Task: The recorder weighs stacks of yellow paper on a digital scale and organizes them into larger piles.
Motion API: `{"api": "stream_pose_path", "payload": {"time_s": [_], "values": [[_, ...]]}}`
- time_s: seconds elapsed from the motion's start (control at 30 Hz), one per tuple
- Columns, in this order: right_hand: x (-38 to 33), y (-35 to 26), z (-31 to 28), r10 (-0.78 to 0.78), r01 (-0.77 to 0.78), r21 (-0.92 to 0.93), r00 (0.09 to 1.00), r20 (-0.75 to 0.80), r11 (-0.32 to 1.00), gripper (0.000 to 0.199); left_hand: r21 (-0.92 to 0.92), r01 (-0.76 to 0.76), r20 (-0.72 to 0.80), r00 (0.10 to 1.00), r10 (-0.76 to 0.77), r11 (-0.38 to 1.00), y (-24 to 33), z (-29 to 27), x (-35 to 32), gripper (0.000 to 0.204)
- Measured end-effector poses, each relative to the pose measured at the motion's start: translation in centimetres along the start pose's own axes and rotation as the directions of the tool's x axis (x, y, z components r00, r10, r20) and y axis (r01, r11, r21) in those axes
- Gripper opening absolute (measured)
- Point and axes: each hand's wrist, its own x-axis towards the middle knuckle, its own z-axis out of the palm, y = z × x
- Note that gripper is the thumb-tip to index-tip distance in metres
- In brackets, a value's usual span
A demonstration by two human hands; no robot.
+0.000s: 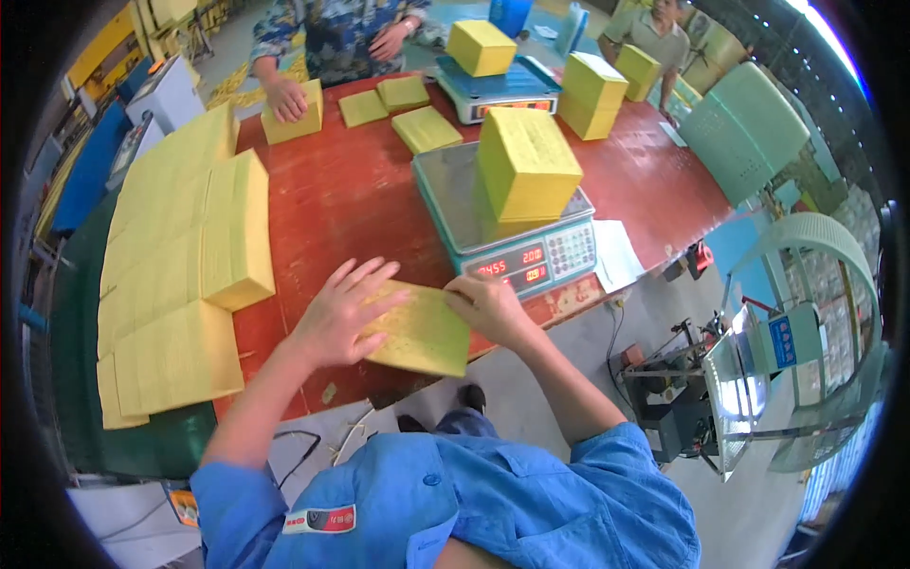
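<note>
In front of my body, a thin stack of yellow paper sheets (427, 334) is at the near edge of the red table. My left hand (334, 315) lies along its left side, fingers stretched and spread. At the upper right corner my right hand (491, 305) is closed, thumb and fingers pinching the stack. Just beyond stands a teal digital scale (455, 213) with a lit red display. A tall block of yellow paper (529, 171) rests on its metal pan.
Yellow paper blocks (171, 266) line the red table's (322, 218) left side. Thin stacks (427, 129) lie beyond. A second scale (498, 90) bears another block. Across the table, a person's hand (286, 100) rests on a block; another person is at far right. A fan (815, 332) stands right.
</note>
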Motion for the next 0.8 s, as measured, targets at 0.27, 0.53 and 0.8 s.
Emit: {"api": "stream_pose_path", "payload": {"time_s": [0.27, 0.53, 0.8], "values": [[4.9, 0.5, -0.4, -0.090, 0.084, 0.034, 0.945, 0.314, 0.996, 0.046, -0.934, 0.330, -0.025, 0.313, -0.950, 0.133, 13.6, 7.8, -7.5, 0.057], [7.3, 1.4, 2.8, -0.149, 0.095, 0.116, 0.710, 0.689, 0.989, 0.069, -0.898, 0.102, 0.440, 0.167, -0.882, -0.429, 16.9, 11.2, -4.1, 0.066], [4.0, 0.9, 2.4, -0.121, 0.020, 0.153, 0.717, 0.687, 0.988, 0.071, -0.816, -0.062, 0.555, 0.195, -0.809, -0.574, 18.1, 11.8, -1.4, 0.066]]}}
